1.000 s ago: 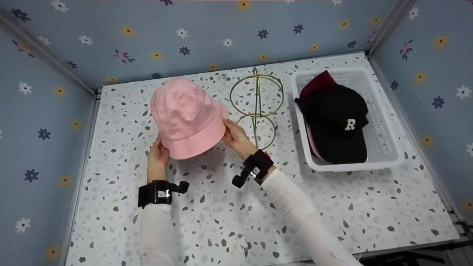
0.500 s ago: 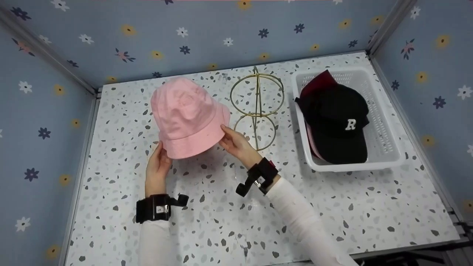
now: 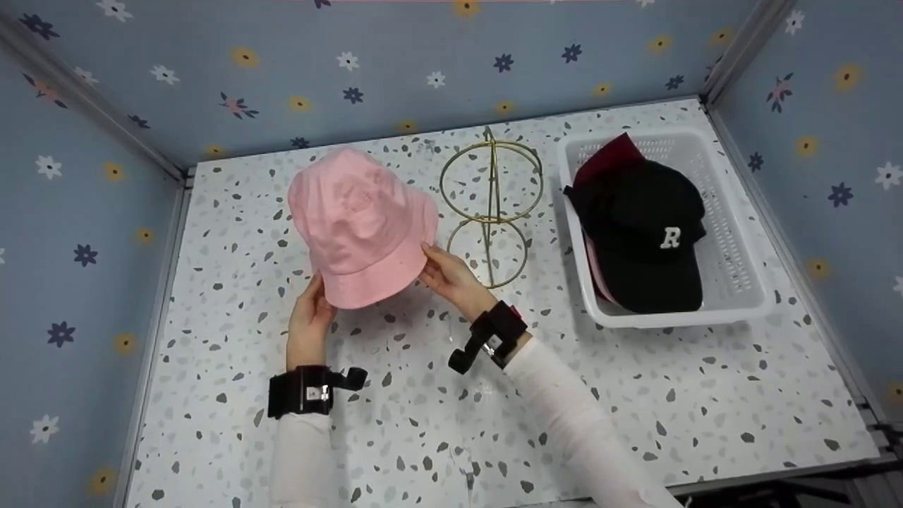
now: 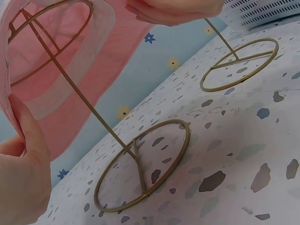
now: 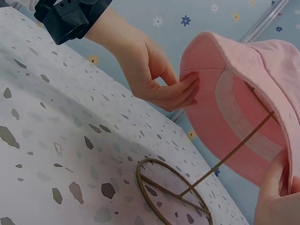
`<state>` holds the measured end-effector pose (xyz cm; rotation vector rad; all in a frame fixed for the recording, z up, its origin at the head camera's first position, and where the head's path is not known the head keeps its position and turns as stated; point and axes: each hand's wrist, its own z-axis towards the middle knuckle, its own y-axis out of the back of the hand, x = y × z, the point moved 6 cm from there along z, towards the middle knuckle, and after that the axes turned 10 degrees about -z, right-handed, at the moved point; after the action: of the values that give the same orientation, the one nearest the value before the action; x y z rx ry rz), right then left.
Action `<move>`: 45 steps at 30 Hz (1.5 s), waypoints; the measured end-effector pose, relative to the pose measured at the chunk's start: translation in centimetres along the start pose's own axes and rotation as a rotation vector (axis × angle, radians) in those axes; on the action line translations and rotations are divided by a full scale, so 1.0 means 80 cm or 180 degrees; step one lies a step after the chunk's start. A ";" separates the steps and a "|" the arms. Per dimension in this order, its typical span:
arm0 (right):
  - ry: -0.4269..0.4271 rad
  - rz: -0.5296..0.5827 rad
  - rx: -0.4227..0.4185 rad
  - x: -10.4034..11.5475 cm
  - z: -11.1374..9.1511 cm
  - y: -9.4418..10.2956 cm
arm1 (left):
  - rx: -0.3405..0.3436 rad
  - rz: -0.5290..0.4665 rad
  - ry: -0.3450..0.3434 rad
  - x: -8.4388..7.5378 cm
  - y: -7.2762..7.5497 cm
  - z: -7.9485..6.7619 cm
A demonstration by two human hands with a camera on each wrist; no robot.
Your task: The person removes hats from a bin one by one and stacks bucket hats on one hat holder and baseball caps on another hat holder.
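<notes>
A pink bucket hat [image 3: 360, 219] sits over a gold wire stand [image 4: 86, 101], whose upper ring shows inside the crown in the left wrist view. The stand's round base is on the table, hidden under the hat in the head view. My left hand [image 3: 310, 317] pinches the brim at its near left, thumb against the fabric. On the right side of the brim, my right hand [image 3: 451, 279] pinches the edge between thumb and fingers. The brim hangs well above the table between both hands.
A second gold wire stand [image 3: 492, 183] is bare, just right of the hat. Further right, a white plastic basket [image 3: 758, 296] holds a black cap [image 3: 649, 233] with a white R, over dark red and pink items. Flowered panels [image 3: 395, 63] enclose the speckled table [image 3: 409, 437].
Both hands have slid nearer along the brim, the left one then shifting slightly right. The hat has turned a little on its stand, its front brim edge dipping nearer.
</notes>
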<state>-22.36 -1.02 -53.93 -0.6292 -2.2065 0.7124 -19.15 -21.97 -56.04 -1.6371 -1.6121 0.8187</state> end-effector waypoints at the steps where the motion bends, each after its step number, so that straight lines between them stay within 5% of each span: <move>1: 0.0009 0.0009 -0.0026 0.000 0.002 0.001 | -0.0042 -0.0016 -0.0011 -0.001 0.001 0.002; 7: -0.0005 0.0089 -0.0145 -0.001 0.011 0.005 | -0.0240 -0.0034 -0.0096 -0.005 0.004 0.010; 25: -0.0181 0.0208 -0.0391 -0.007 0.028 0.011 | -0.0190 0.0022 -0.0365 -0.021 0.004 0.023; 40: -0.0135 0.0042 -0.0325 -0.006 0.034 0.010 | -0.0127 0.0026 -0.0381 -0.020 0.003 0.030; 45: -0.0122 -0.0094 -0.0258 -0.002 0.032 0.010 | -0.0068 0.0263 -0.0502 -0.016 -0.005 0.031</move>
<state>-24.00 -1.30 -55.99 -0.6266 -2.2846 0.6272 -21.43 -23.17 -57.16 -1.6999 -1.6744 0.9980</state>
